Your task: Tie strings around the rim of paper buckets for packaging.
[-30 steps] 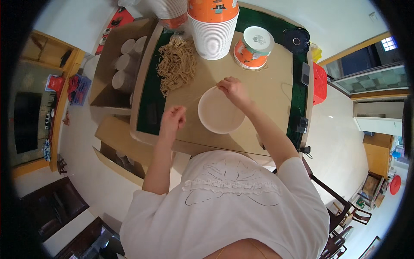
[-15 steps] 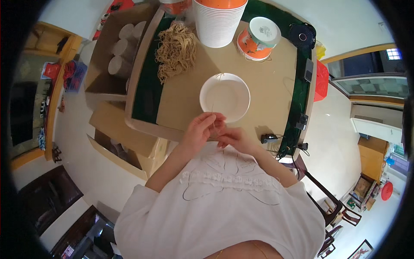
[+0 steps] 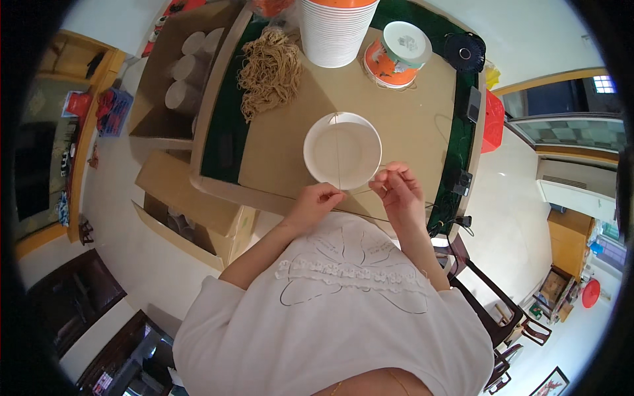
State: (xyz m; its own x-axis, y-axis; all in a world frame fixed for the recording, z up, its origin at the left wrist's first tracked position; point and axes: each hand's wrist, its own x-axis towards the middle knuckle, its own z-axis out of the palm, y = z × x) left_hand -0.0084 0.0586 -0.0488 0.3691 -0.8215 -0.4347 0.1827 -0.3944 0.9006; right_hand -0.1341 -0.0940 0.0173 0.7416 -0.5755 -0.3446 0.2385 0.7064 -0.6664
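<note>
I see my left hand [image 3: 316,200] and right hand [image 3: 398,190] at the near edge of the worktop [image 3: 422,125], each grip pinched closed on a thin string [image 3: 337,152] that runs across the white bowl [image 3: 342,150] just beyond them. The bowl sits upright on the tan surface. Farther back lie a heap of tan strings [image 3: 269,69], a tall stack of white cups [image 3: 337,30] and an orange lidded tub [image 3: 396,47]. An open cardboard box [image 3: 168,79] stands left of the worktop
</note>
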